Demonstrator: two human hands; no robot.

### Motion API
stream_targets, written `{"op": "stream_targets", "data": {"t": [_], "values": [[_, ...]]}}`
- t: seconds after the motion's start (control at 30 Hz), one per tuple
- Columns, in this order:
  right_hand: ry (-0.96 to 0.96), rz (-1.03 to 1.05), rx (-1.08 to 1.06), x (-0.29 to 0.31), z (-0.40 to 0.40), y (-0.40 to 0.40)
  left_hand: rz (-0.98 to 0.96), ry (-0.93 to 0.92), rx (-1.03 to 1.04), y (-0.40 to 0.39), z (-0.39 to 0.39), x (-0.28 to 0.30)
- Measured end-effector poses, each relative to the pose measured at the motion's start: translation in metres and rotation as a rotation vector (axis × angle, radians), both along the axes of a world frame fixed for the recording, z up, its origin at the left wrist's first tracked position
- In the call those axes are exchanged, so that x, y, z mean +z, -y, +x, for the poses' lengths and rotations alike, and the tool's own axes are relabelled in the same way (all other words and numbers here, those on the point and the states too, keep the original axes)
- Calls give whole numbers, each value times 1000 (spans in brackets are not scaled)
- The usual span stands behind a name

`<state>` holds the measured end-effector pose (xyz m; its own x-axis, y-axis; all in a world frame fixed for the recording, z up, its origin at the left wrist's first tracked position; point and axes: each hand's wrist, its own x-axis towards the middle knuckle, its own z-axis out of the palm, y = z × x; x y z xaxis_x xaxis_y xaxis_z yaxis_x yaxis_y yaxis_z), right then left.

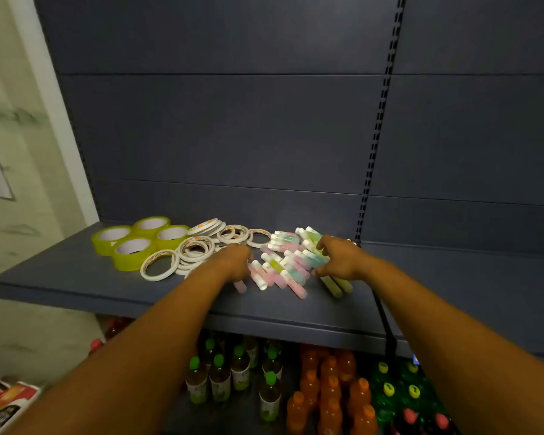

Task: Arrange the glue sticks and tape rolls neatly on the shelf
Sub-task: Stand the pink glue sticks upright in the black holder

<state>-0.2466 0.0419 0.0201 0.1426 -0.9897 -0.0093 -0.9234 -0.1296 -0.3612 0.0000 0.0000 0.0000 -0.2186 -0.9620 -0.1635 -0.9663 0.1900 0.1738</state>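
A loose heap of pastel glue sticks (288,268) with white caps lies on the dark blue shelf (76,277). My left hand (233,262) rests on the heap's left side, fingers curled round pink sticks. My right hand (339,257) grips several sticks on the heap's right side, with yellow-green ones (336,285) poking out below it. Left of the heap lie several thin white tape rolls (198,248), some stacked, one flat at the front (159,265). Several wide yellow-green tape rolls (132,241) sit flat at the far left.
The shelf's right half beyond a slotted upright (369,171) is bare. Below the shelf stand bottles with green caps (220,375), orange bottles (330,390) and green bottles (396,394). Red-and-white packs (7,400) show at the bottom left. A pale wall (19,152) borders the left.
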Motion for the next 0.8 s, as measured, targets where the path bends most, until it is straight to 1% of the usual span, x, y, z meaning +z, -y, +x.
{"op": "stream_targets", "data": {"t": [0.1, 0.17, 0.27, 0.37, 0.43, 0.63, 0.7, 0.8], "values": [[17, 5, -34, -3, 8, 17, 64, -111, 2, 14, 5, -8], [28, 8, -30, -4, 14, 24, 94, -124, -15, 19, 3, -12], [46, -9, -13, -5, 23, 31, 62, -33, -39, 26, 1, -18], [59, -21, -18, -6, 24, 37, -36, 65, -75, 27, 0, -21], [66, -21, -14, -6, 25, 37, -64, 82, -80, 27, 0, -23], [71, -15, -12, -5, 19, 32, 41, -24, 14, 22, -9, -22], [69, -20, -9, -5, 16, 29, 47, -19, 37, 18, -13, -20], [54, -13, -16, -7, 13, 26, 24, -70, 94, 15, -14, -20]]}}
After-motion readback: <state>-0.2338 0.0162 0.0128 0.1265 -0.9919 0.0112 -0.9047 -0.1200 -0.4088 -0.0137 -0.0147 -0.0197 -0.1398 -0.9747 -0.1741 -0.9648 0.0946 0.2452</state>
